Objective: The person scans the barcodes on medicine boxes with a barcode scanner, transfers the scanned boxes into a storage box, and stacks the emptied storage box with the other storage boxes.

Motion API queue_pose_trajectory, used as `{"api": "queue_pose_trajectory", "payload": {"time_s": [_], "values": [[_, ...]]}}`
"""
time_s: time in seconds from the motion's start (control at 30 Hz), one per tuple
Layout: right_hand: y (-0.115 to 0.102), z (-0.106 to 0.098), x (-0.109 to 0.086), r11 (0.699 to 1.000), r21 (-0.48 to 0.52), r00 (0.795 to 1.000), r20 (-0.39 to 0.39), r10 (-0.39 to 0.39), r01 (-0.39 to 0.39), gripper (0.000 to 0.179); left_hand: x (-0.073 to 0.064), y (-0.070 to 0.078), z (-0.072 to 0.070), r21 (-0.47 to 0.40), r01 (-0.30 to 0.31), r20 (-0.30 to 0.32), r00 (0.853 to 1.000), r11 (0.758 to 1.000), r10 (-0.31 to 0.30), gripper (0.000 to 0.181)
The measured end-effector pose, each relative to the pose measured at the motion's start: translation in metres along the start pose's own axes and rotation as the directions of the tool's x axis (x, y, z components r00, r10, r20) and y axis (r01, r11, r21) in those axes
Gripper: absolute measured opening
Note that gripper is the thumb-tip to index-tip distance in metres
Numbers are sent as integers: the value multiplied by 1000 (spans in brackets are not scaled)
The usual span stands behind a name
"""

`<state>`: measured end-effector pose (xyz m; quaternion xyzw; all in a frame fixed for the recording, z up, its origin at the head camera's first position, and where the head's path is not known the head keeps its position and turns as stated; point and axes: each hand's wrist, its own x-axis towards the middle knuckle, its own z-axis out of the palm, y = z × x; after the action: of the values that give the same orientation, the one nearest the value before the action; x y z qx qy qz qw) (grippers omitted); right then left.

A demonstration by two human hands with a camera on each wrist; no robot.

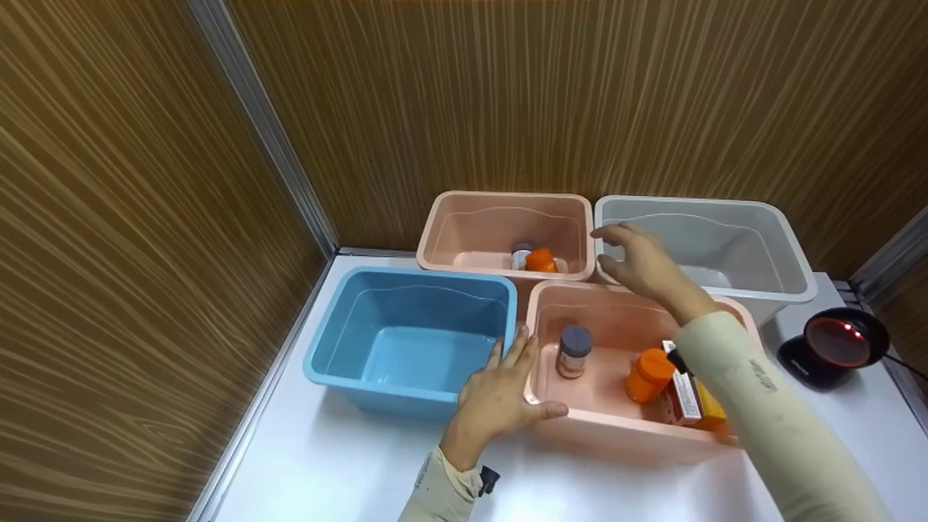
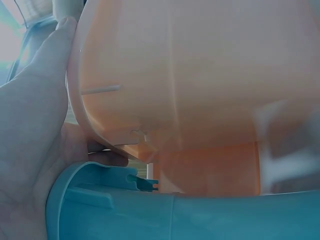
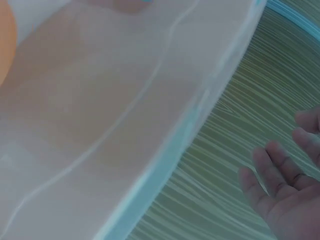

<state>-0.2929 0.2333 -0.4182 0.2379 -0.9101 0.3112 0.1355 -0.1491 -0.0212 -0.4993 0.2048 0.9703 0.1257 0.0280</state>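
Note:
My left hand (image 1: pixel 493 399) lies with spread, straight fingers over the neighbouring rims of the blue bin (image 1: pixel 384 390) and the front pink bin (image 1: pixel 616 424). Its thumb rests along the pink bin's front rim, and the left wrist view shows the palm against both bin corners. Held in the air, my right hand (image 1: pixel 641 264) is above the front pink bin's back edge, overlapping the grey bin's near left corner. Its fingers are loosely bent and hold nothing. Inside the front pink bin stand a dark-capped bottle (image 1: pixel 573 351) and an orange jar (image 1: pixel 649 377), beside a white-and-brown box (image 1: pixel 684 395).
Behind are a second pink bin (image 1: pixel 507 194), containing an orange item (image 1: pixel 541 259) and a small white bottle (image 1: pixel 520 255), and a grey bin (image 1: pixel 739 250). A black device (image 1: pixel 826 351) with red lights stands at right. Wood-patterned walls enclose the white table (image 1: pixel 312 464).

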Motion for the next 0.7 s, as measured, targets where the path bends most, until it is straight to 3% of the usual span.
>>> {"api": "queue_pose_trajectory", "payload": {"time_s": [0.17, 0.3, 0.53, 0.7], "values": [[-2, -18, -20, 999, 36, 997, -64, -33, 35, 35, 1, -2, 0, -8, -8, -4, 1000, 1000, 8, 112], [0, -32, -40, 999, 46, 997, -76, -10, 13, 36, 1, -3, 0, -16, -10, -2, 1000, 1000, 10, 112], [10, -44, -75, 988, 94, 992, -12, 123, -122, 39, 1, -2, 1, -15, -14, -16, 1000, 1000, 14, 112], [23, -45, -94, 979, 148, 990, 22, 140, -142, 44, 1, -2, 1, -37, -11, -21, 1000, 999, 10, 112]]}}
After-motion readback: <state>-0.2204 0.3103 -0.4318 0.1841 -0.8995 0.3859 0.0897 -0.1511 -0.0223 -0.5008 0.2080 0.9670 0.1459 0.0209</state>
